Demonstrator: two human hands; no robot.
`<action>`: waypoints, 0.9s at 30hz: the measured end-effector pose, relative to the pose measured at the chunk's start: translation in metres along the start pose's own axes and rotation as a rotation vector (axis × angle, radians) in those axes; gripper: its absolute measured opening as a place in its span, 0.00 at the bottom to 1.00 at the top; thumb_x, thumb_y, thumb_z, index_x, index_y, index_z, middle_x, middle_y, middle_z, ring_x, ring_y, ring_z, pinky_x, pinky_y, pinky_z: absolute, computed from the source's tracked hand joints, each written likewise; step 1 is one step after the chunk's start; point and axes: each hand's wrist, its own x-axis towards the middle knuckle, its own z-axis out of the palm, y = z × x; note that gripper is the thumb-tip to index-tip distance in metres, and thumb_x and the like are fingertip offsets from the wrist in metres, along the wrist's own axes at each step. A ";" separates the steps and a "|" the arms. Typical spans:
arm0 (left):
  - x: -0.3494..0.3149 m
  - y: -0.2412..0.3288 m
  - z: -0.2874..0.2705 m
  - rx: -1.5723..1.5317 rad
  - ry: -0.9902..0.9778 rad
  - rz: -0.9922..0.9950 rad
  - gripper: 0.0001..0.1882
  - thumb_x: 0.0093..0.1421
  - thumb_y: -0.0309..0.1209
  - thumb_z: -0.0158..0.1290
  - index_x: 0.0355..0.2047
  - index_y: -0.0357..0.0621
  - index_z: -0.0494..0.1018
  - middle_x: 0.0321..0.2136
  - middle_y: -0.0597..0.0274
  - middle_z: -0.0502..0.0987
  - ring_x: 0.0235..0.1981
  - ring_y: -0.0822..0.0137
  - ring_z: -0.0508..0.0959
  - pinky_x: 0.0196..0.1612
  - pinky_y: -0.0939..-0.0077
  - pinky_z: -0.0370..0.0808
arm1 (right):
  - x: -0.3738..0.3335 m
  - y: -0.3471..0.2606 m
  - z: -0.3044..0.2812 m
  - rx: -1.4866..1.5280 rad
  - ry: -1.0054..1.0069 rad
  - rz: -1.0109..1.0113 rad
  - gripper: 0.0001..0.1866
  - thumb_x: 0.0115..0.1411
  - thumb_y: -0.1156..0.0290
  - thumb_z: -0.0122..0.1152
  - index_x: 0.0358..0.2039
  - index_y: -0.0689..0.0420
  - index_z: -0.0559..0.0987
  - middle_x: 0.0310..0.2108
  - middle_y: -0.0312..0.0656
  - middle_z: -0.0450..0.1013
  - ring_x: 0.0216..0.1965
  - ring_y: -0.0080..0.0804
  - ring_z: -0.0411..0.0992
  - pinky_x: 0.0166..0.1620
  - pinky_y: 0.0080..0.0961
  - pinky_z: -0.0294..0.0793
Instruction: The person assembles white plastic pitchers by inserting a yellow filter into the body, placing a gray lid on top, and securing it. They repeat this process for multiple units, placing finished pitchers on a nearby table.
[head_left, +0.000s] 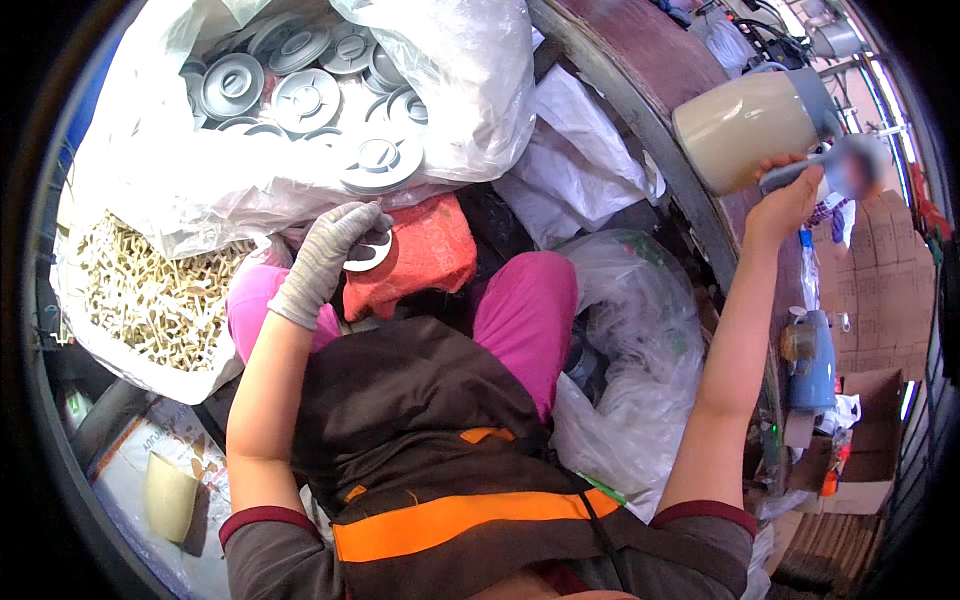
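Head view: gloved left hand [325, 255] has its fingers [362, 222] clamped on a grey disc [368, 255], just below the bag of discs [310, 90]. Right hand [790, 195] has its fingers closed around the jug handle [800, 172], the cream jug [745, 125] beside them.

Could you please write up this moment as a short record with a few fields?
Left hand: in a grey knit glove, holding a grey round plastic disc above an orange-red cloth.
Right hand: bare, raised, gripping the grey handle of a cream plastic jug.
Nearby: clear plastic bag of grey round lids; bag of small beige plastic pieces.
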 end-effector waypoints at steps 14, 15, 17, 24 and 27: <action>0.009 -0.010 -0.002 0.000 -0.012 -0.078 0.14 0.62 0.38 0.49 0.32 0.39 0.75 0.26 0.66 0.76 0.27 0.77 0.74 0.34 0.84 0.71 | -0.121 0.100 0.079 -1.078 -0.615 -0.355 0.32 0.53 0.61 0.60 0.55 0.63 0.64 0.52 0.56 0.65 0.55 0.51 0.63 0.55 0.40 0.62; 0.011 -0.013 -0.002 0.018 -0.020 -0.065 0.14 0.61 0.39 0.49 0.31 0.39 0.75 0.26 0.67 0.75 0.26 0.78 0.73 0.33 0.85 0.70 | -0.119 0.114 0.084 -1.126 -0.637 -0.178 0.31 0.53 0.62 0.59 0.55 0.61 0.63 0.52 0.56 0.65 0.53 0.51 0.64 0.54 0.41 0.64; 0.014 -0.013 -0.009 0.046 -0.032 -0.119 0.14 0.60 0.39 0.49 0.31 0.40 0.75 0.25 0.68 0.75 0.25 0.79 0.72 0.32 0.85 0.70 | -0.118 0.140 0.089 -1.206 -0.676 0.179 0.30 0.54 0.64 0.56 0.57 0.58 0.63 0.52 0.55 0.66 0.50 0.52 0.67 0.50 0.43 0.67; 0.022 -0.005 -0.010 0.194 0.001 -0.143 0.14 0.59 0.41 0.51 0.33 0.43 0.75 0.26 0.70 0.75 0.27 0.79 0.73 0.30 0.85 0.69 | -0.206 0.255 0.041 -0.993 -1.507 0.138 0.19 0.54 0.69 0.51 0.48 0.44 0.75 0.41 0.47 0.74 0.43 0.46 0.72 0.47 0.40 0.70; 0.021 -0.006 -0.016 0.228 0.006 -0.193 0.14 0.58 0.40 0.52 0.34 0.41 0.75 0.26 0.69 0.75 0.27 0.78 0.72 0.29 0.84 0.69 | -0.208 0.225 0.049 -1.095 -1.269 0.168 0.20 0.53 0.66 0.54 0.49 0.45 0.74 0.46 0.47 0.71 0.48 0.46 0.70 0.50 0.38 0.68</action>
